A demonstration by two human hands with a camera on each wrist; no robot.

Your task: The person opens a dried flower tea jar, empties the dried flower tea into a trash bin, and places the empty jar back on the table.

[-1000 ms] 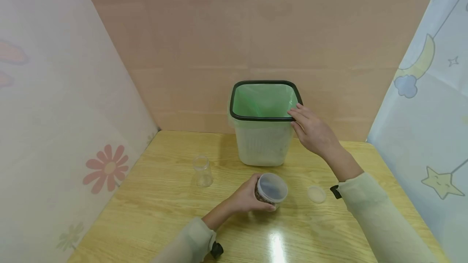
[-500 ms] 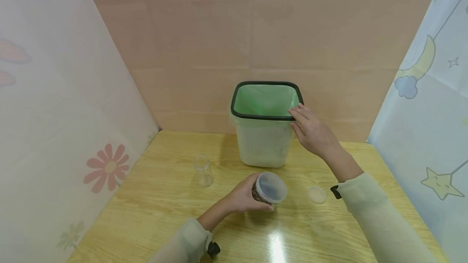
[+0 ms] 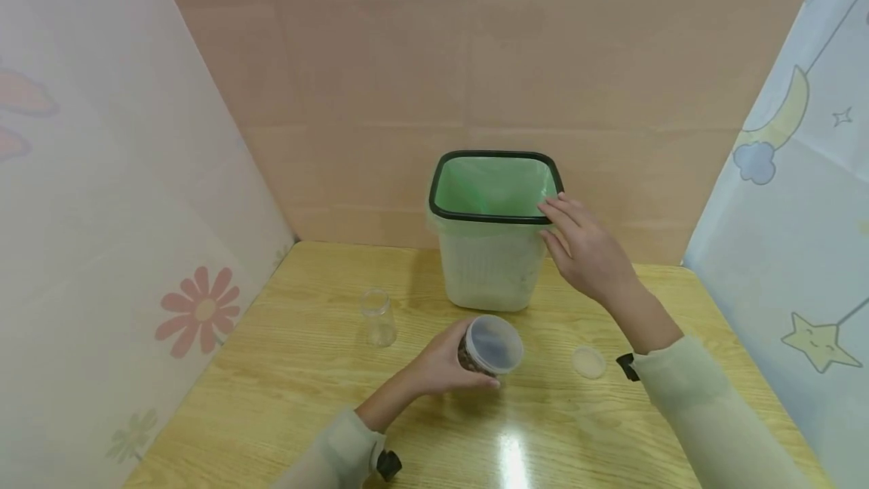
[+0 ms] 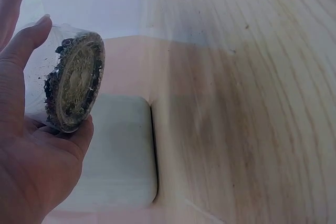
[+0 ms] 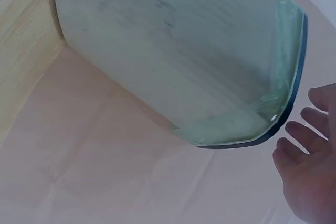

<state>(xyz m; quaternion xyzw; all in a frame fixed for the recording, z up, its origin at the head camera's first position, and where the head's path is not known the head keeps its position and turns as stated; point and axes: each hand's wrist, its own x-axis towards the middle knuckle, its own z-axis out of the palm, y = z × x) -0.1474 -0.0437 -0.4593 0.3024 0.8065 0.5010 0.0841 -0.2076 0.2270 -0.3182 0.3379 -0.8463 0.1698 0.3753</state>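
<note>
Left grip [image 3: 443,362] around cylindrical jar [image 3: 495,344], crumbly contents [image 4: 79,80]

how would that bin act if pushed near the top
The bin might tip, as it narrows downward from its dark rim. It is probably light, looking like pale plastic. Its wrinkled green liner would likely just crumple.

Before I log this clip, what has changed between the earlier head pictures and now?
The left hand has carried the jar slightly left, keeping its grip. The right hand has shifted slightly right beside the rim; whether it touches there cannot be told. The bin, clear cup and flat disc stayed put.
</note>
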